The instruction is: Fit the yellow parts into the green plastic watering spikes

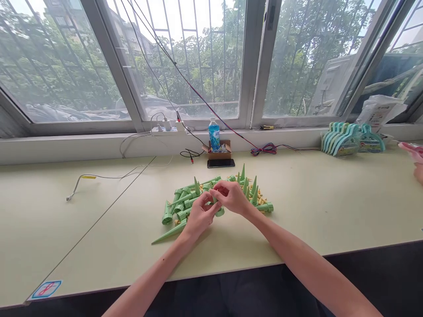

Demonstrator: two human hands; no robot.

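My left hand [201, 215] is closed around a green plastic watering spike [220, 212], whose wide end shows below the fingers. At its upper part, the pinched fingers of my right hand [232, 197] meet my left fingertips; anything small between them is hidden. Around both hands lies a pile of similar green spikes [185, 198], some on their sides and some pointing up. Small yellow-tan pieces [261, 199] are scattered among the spikes, mostly right of my right hand. One long spike [169, 233] points toward the lower left, beside my left wrist.
Behind the pile are a black phone [220, 163] and a small cardboard box [224, 154] with a blue-liquid bottle [214, 135]. Coiled cables [263, 149] and turquoise hangers [343, 140] lie farther right. Another person's hand [419, 172] shows at the right edge, near something pink.
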